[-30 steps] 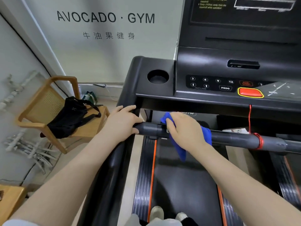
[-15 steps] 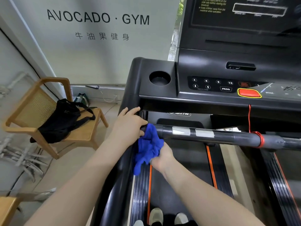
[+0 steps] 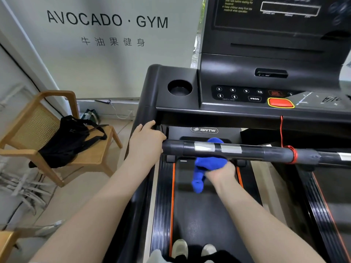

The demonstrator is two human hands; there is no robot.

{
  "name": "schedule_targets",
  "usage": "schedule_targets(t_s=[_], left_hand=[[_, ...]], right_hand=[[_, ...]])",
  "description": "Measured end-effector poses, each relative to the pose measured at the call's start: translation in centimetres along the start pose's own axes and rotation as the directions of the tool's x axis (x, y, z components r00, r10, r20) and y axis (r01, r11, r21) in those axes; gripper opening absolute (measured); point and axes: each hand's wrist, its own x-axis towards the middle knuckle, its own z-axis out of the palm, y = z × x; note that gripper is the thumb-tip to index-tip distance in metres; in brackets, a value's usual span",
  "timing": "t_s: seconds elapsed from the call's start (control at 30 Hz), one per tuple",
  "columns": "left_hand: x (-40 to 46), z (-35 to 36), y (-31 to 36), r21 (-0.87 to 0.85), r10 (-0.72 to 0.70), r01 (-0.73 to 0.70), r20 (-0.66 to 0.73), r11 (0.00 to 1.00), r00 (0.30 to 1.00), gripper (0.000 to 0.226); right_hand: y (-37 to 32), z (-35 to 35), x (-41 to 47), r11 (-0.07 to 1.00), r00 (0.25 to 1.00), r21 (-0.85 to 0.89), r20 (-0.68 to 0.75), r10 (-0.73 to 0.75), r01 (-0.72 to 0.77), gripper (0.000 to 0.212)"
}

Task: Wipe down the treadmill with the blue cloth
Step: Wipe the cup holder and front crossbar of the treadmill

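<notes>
While the left hand (image 3: 147, 138) steadies itself at the near-left end of the treadmill's dark grey round crossbar (image 3: 247, 151), its fingers curled loosely against the black frame corner and closed on nothing that can be lifted, the right hand (image 3: 220, 170) works from underneath. In the single head view, that right hand is bunched tight around the bright blue soft cloth (image 3: 209, 162), which is pressed up against the underside and back of the crossbar; a lobe of cloth shows above the bar and a tail hangs down toward the black running belt (image 3: 205, 215).

Beyond the bar sits the black glossy console (image 3: 266, 63) with its round cup holder (image 3: 179, 87), white-numbered keys and red oval stop button (image 3: 280, 102); a thin red safety cord (image 3: 281, 130) drops from it and is wound round the crossbar to the right.

As a judgement, the wipe is early to midway: the cloth is on the left part of the crossbar, and nothing shows whether the console, the cup holder, the side rails or the belt have been done. The right stretch of bar past the red cord looks yet to be reached.

Off to the left, a pale wooden cane-backed chair (image 3: 22, 133) holds a black fabric bag (image 3: 70, 139).
</notes>
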Motion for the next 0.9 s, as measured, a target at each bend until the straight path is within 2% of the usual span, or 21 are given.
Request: schedule_targets(t_s=[0.03, 0.07, 0.1, 0.13, 0.17, 0.23, 0.33, 0.37, 0.4, 0.43, 0.57, 0.63, 0.7, 0.77, 0.83, 0.87, 0.9], left_hand=[[0.0, -0.2, 0.4, 0.015, -0.016, 0.016, -0.014, 1.0, 1.0, 0.039], [-0.1, -0.5, 0.7, 0.028, -0.031, 0.032, -0.021, 0.999, 0.999, 0.038], [-0.1, -0.8, 1.0, 0.037, -0.038, 0.039, -0.024, 0.999, 0.999, 0.038], [-0.3, -1.0, 1.2, 0.043, -0.04, 0.041, -0.019, 0.998, 0.999, 0.038], [-0.5, -1.2, 1.3, 0.037, -0.05, 0.051, -0.008, 0.998, 0.999, 0.038], [-1.1, -1.2, 1.5, 0.026, -0.099, 0.098, 0.015, 0.995, 0.995, 0.038], [-1.9, -0.4, 2.5, 0.104, -0.142, 0.143, -0.009, 0.984, 0.99, 0.038], [-1.9, -0.1, 3.0, 0.137, -0.157, 0.157, -0.012, 0.978, 0.987, 0.04], [-1.9, 0.1, 3.5, 0.164, -0.166, 0.165, -0.01, 0.972, 0.986, 0.043], [-1.7, 0.3, 4.0, 0.184, -0.157, 0.156, -0.009, 0.97, 0.987, 0.047], [-0.5, 0.7, 4.9, 0.156, -0.086, 0.083, 0.011, 0.984, 0.996, 0.061], [0.1, 0.8, 5.8, 0.116, -0.052, 0.049, 0.022, 0.992, 0.998, 0.064], [0.5, 0.8, 7.2, 0.031, -0.021, 0.019, 0.07, 0.999, 0.997, 0.059], [0.9, 0.7, 8.1, -0.001, 0.001, -0.001, 0.127, 1.0, 0.992, 0.046], [1.3, 0.6, 8.2, -0.026, -0.038, 0.042, 0.157, 0.999, 0.987, 0.039], [1.4, 0.5, 8.1, -0.052, -0.073, 0.083, 0.162, 0.995, 0.984, 0.043], [1.4, 0.2, 8.1, -0.084, -0.109, 0.124, 0.167, 0.989, 0.98, 0.05]], right_hand=[[0.6, 1.1, -0.4, 0.998, 0.998, -0.032, 0.041, 0.054, -0.052, 0.015], [1.2, 2.5, -0.9, 0.989, 0.986, 0.055, 0.103, 0.13, -0.136, 0.019], [1.7, 4.1, -1.5, 0.929, 0.953, 0.241, 0.182, 0.241, -0.281, 0.024], [2.1, 5.5, -1.9, 0.849, 0.916, 0.351, 0.222, 0.334, -0.395, 0.03], [2.2, 6.1, -1.6, 0.794, 0.896, 0.417, 0.222, 0.384, -0.443, 0.033], [1.3, 5.4, -1.1, 0.787, 0.888, 0.413, 0.179, 0.423, -0.458, 0.031], [-0.9, 1.0, -0.1, 0.794, 0.927, 0.486, 0.116, 0.356, -0.366, 0.03], [-1.4, -1.1, 0.9, 0.863, 0.969, 0.442, 0.066, 0.239, -0.243, 0.027], [-2.0, -3.1, 2.4, 0.927, 0.984, 0.339, -0.01, 0.177, -0.163, 0.021], [-2.6, -4.7, 3.3, 0.946, 0.984, 0.297, -0.079, 0.162, -0.132, 0.015], [-4.1, -9.0, 4.8, 0.973, 0.971, 0.175, -0.159, 0.178, -0.149, 0.009], [-4.9, -9.3, 3.3, 0.939, 0.969, 0.307, -0.139, 0.207, -0.156, 0.027], [-5.1, -9.0, 1.5, 0.81, 0.942, 0.512, -0.002, 0.335, -0.287, 0.031], [-5.1, -8.8, -0.8, 0.832, 0.93, 0.416, 0.155, 0.335, -0.368, 0.025], [-5.8, -8.8, -2.6, 0.886, 0.929, 0.316, 0.259, 0.263, -0.339, 0.025], [-6.7, -8.6, -3.4, 0.927, 0.945, 0.276, 0.277, 0.174, -0.252, 0.026], [-7.8, -8.1, -3.9, 0.97, 0.965, 0.224, 0.261, 0.037, -0.098, 0.023]])
